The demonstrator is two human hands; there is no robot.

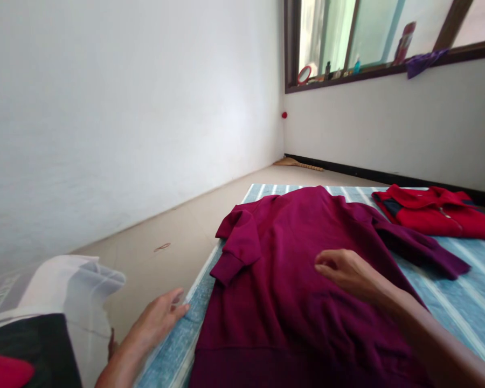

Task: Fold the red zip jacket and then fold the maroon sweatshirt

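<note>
A maroon long-sleeved sweatshirt [291, 302] lies spread over a blue and white striped sheet [461, 285]. Its left-side sleeve [240, 250] is folded inward on itself, while the right-side sleeve [424, 250] stretches out across the sheet. Over the middle of the sweatshirt is my right hand [341, 269], its fingers curled in and no cloth visible between them; whether it touches the fabric I cannot tell. My left hand [159, 315] is at the left edge of the sheet, fingers apart and holding nothing, with a gap between it and the sweatshirt.
A folded red jacket [444, 213] with dark patches lies at the sheet's far right. At lower left is a whitish plastic bag [81, 285] by dark and red cloth. Beyond are pale floor, white walls and a window sill [372, 73] with bottles and a round mirror [304, 74].
</note>
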